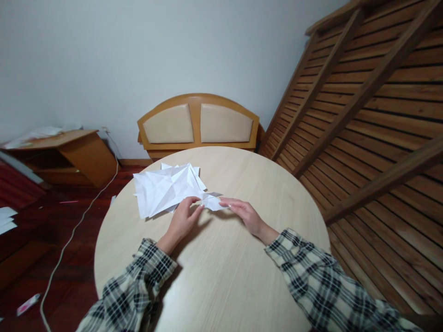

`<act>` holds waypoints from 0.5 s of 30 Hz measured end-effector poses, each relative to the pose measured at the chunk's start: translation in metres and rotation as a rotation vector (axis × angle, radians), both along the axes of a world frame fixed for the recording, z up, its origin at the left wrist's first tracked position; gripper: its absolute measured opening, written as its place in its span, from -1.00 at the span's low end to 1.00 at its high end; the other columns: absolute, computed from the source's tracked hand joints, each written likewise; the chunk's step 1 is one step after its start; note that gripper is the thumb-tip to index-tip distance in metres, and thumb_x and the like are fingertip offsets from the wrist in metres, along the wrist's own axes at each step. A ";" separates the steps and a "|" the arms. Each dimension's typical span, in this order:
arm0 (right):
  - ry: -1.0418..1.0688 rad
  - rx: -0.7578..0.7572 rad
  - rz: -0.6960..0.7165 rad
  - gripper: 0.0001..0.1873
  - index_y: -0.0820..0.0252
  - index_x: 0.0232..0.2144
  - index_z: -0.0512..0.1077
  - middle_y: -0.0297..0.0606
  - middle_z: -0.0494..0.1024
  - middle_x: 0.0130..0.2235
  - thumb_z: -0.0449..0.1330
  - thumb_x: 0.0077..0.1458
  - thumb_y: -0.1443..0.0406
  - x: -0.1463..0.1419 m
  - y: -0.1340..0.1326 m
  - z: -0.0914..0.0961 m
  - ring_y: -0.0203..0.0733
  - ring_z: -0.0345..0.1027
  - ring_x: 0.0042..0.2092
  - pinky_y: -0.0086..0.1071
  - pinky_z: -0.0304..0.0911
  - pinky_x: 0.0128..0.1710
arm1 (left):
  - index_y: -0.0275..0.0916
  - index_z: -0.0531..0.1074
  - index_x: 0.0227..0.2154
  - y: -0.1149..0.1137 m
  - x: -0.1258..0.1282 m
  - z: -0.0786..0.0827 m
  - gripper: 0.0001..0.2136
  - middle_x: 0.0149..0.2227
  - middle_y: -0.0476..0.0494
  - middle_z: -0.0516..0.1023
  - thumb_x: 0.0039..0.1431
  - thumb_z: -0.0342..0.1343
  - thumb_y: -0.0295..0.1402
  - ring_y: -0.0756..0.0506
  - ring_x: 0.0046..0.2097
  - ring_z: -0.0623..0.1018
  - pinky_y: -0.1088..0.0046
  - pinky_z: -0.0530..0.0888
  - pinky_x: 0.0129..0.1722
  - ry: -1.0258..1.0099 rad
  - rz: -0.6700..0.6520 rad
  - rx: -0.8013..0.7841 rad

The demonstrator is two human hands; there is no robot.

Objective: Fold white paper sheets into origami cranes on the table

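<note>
A small piece of folded white paper (212,202) is held between my two hands above the round table (242,286). My left hand (183,217) pinches its left side, thumb and fingers closed on it. On the right side, my right hand (247,216) grips the paper with its fingers held together and the thumb beneath. Just beyond my left hand lies a pile of creased white sheets (162,186), partly overlapping the folded paper in view. The paper's exact folds are too small to make out.
A wooden headboard (196,121) with padded panels stands behind the table. Slatted wood (374,110) leans along the right. At left are a low wooden desk (79,157) with papers on it and a white cable (74,230) across the dark floor.
</note>
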State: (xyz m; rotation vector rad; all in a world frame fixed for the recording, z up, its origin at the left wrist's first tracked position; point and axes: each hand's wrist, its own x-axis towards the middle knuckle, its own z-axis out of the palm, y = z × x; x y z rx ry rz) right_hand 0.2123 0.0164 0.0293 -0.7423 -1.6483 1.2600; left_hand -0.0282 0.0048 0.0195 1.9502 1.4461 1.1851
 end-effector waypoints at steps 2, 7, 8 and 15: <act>-0.004 0.025 0.029 -0.68 -0.05 -0.16 0.61 -0.28 0.54 0.09 0.19 0.17 0.00 -0.001 -0.001 0.001 -0.05 0.31 0.20 0.03 -0.05 0.31 | -0.23 0.40 -0.24 -0.001 0.003 0.000 -0.78 -0.19 -0.23 0.52 0.25 0.08 -0.17 -0.20 -0.14 0.49 0.15 0.39 -0.06 -0.016 -0.016 -0.035; -0.037 0.052 0.127 -0.65 -0.07 -0.21 0.62 -0.28 0.62 -0.03 0.18 0.15 -0.06 -0.005 -0.007 0.005 -0.04 0.32 0.18 0.05 -0.04 0.30 | -0.21 0.37 -0.29 -0.004 0.008 0.001 -0.80 -0.26 -0.16 0.49 0.24 0.07 -0.17 -0.17 -0.21 0.44 0.22 0.37 -0.14 -0.029 -0.041 -0.064; -0.034 0.042 0.148 -0.65 -0.07 -0.21 0.62 -0.27 0.62 -0.03 0.18 0.15 -0.06 -0.006 -0.008 0.006 -0.03 0.33 0.18 0.05 -0.04 0.30 | -0.21 0.37 -0.28 -0.005 0.008 0.001 -0.80 -0.24 -0.17 0.49 0.25 0.06 -0.17 -0.17 -0.20 0.44 0.21 0.37 -0.13 -0.031 -0.058 -0.066; 0.086 -0.109 0.219 -0.67 -0.02 -0.20 0.62 -0.25 0.58 0.04 0.19 0.15 0.00 -0.011 -0.016 0.006 -0.03 0.32 0.19 0.00 0.01 0.28 | -0.21 0.37 -0.28 -0.012 0.015 0.009 -0.76 -0.28 -0.15 0.47 0.33 -0.10 -0.19 -0.13 -0.25 0.43 0.29 0.37 -0.18 -0.118 -0.250 -0.108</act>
